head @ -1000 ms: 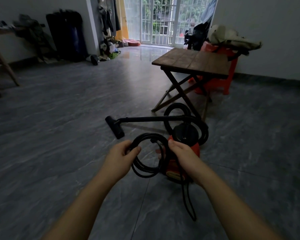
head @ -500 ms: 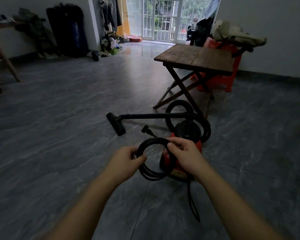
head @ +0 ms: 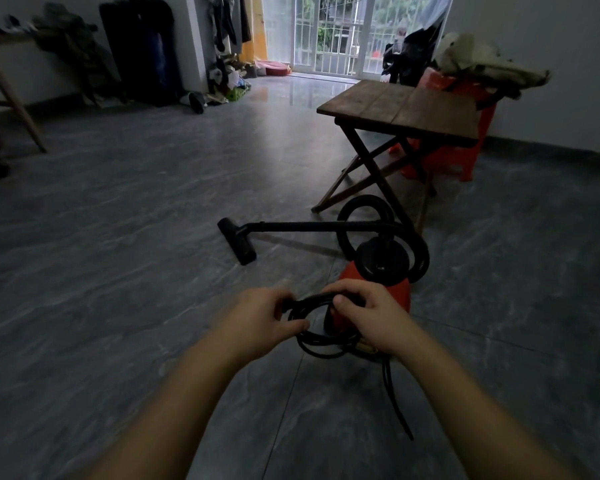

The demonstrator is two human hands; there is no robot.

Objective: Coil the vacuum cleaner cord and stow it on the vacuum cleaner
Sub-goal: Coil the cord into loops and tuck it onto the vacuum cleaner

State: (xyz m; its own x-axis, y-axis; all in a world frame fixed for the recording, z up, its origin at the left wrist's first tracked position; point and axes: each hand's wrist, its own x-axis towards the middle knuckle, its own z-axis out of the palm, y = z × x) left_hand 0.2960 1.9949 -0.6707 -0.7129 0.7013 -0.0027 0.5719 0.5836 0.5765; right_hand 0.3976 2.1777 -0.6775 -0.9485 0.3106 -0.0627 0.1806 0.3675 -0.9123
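Holding the coiled black power cord just in front of the red canister vacuum cleaner, the left hand and right hand each curled their fingers round the upper loops. One cord length trailed to the tiled floor. The vacuum stood beside a wooden folding table, its hose looped behind it.

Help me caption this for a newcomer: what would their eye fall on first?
Two bare hands, the left hand and the right hand, grip a coiled black cord low in the centre. Just behind them stands the red vacuum cleaner, its black hose looped beside a wooden folding table on the right.
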